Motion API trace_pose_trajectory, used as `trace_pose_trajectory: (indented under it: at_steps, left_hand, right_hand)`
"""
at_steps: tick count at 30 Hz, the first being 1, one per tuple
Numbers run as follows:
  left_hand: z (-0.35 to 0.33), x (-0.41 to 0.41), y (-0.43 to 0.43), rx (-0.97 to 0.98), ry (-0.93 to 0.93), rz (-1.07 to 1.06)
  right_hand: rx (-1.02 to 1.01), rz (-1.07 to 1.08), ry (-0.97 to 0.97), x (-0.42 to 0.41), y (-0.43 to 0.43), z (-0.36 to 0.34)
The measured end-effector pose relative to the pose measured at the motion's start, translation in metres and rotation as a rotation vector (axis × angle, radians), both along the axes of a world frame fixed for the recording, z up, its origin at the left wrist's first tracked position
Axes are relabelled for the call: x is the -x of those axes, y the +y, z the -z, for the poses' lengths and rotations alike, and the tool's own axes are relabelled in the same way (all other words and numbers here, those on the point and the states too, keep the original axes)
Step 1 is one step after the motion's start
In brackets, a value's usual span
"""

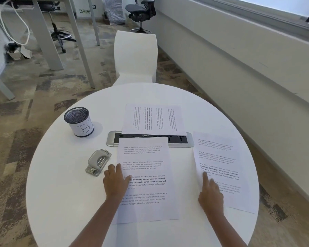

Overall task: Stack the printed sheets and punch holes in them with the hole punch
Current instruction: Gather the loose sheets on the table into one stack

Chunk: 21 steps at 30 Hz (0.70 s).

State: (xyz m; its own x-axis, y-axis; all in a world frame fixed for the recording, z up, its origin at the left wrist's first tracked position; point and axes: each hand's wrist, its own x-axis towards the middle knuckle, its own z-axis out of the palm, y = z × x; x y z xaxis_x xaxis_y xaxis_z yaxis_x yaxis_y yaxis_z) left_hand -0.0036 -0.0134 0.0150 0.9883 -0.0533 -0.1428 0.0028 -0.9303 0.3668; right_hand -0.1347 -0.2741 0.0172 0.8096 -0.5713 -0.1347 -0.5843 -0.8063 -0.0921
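Observation:
Three printed sheets lie apart on the round white table (61, 193). The middle sheet (146, 168) lies straight in front of me, and my left hand (115, 182) rests flat on its left edge. The right sheet (221, 157) lies tilted near the table's right rim; my right hand (210, 193) presses on its left edge with an extended finger. The far sheet (153, 120) lies turned sideways beyond the middle one. A grey hole punch (98, 162) sits just left of the middle sheet, close to my left hand, untouched.
A mesh pen cup (79, 122) with a white label stands at the table's left back. A silver and black socket panel (178, 140) is set into the table, partly under the sheets. A white chair (135, 56) stands beyond the table.

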Motion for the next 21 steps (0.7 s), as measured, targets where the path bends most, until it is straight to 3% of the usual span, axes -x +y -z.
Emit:
trace_pose_trajectory:
  at_steps: [8,18,21]
  left_hand:
    - [-0.005,0.003,-0.002,0.057,0.025,-0.004]
    - [-0.016,0.003,-0.014,0.241,0.092,-0.063]
    - [-0.016,0.002,-0.016,0.265,0.12,-0.059]
  right_hand:
    - [-0.17,0.103,-0.33,-0.004,0.024,-0.012]
    - [-0.227,-0.614,-0.339,-0.002,0.14,-0.006]
    - [-0.153,-0.779,-0.381,0.005,0.161,0.0]
